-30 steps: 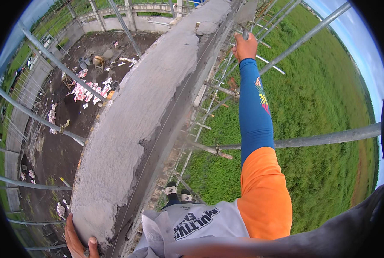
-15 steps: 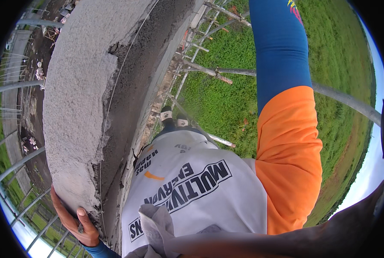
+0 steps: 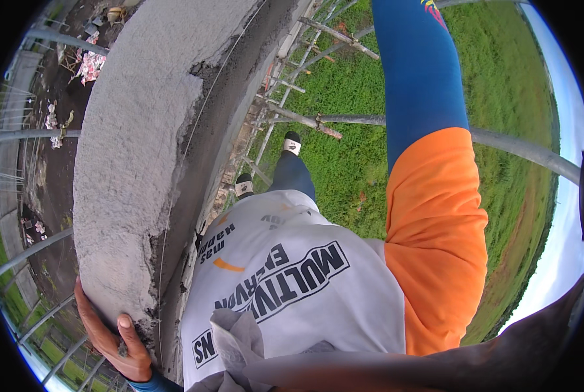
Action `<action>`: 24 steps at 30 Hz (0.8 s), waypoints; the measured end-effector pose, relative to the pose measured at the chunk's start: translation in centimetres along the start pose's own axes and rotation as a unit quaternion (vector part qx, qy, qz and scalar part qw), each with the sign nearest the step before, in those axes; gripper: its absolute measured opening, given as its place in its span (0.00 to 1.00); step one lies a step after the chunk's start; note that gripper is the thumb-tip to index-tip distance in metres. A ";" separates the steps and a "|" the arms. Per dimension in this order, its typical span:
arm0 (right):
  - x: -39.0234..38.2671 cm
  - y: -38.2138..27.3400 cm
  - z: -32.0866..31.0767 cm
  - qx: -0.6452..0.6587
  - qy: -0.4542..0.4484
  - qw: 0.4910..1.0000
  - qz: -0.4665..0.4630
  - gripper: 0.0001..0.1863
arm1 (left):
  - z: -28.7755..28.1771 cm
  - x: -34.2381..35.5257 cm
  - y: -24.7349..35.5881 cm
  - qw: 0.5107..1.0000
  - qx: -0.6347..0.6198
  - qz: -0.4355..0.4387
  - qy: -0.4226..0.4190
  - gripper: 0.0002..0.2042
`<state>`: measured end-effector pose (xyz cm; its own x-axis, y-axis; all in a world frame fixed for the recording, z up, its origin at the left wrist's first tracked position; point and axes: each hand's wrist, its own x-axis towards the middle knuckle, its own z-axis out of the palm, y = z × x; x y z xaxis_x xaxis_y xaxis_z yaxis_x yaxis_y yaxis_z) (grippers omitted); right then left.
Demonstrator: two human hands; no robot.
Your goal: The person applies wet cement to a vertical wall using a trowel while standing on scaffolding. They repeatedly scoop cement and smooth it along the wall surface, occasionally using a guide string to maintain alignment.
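Observation:
My left hand [image 3: 115, 336] lies against the near end of a grey plastered wall top [image 3: 132, 170]. Its thumb is spread away from the fingers, which reach over the left side; a grey smudge shows near the thumb's base. A thin string line [image 3: 200, 114] runs lengthwise along the wall, beside a ragged plaster edge and a darker, rough strip [image 3: 203, 140]. My right arm, in a blue sleeve [image 3: 422, 72] under an orange shirt sleeve, stretches forward past the top edge of the picture, so the right hand is out of sight.
Scaffold pipes [image 3: 527, 149] cross at the right, with more scaffolding [image 3: 305, 121] below, beside the wall. My feet [image 3: 292, 144] stand apart high above green grass [image 3: 344, 157]. At the left, metal bars [image 3: 33, 253] border dark ground with scattered debris [image 3: 90, 65].
My feet have moved apart, one farther forward and to the right. The view has shifted slightly, showing more debris at the upper left. My left hand stays at the same spot on the wall.

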<state>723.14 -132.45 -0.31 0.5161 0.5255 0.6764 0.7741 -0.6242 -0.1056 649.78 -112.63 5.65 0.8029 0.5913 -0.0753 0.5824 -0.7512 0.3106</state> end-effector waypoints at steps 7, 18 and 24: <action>-1.2 -3.8 -1.8 0.293 -0.063 0.917 0.263 0.12 | -0.3 0.0 0.3 1.000 -0.013 -0.012 -0.011 0.38; -3.1 -3.1 -4.2 0.387 -0.074 0.896 0.206 0.15 | -0.4 -0.1 0.6 0.999 -0.031 -0.035 0.016 0.44; -5.8 -0.4 -3.4 0.480 -0.039 0.862 0.160 0.08 | -0.6 -1.3 0.0 0.995 -0.056 -0.086 0.017 0.48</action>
<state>718.59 -137.18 -1.74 0.7536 0.4758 0.4536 0.5152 0.0010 -0.8571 648.69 -113.18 6.36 0.6865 0.7196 -0.1042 0.6914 -0.6017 0.3999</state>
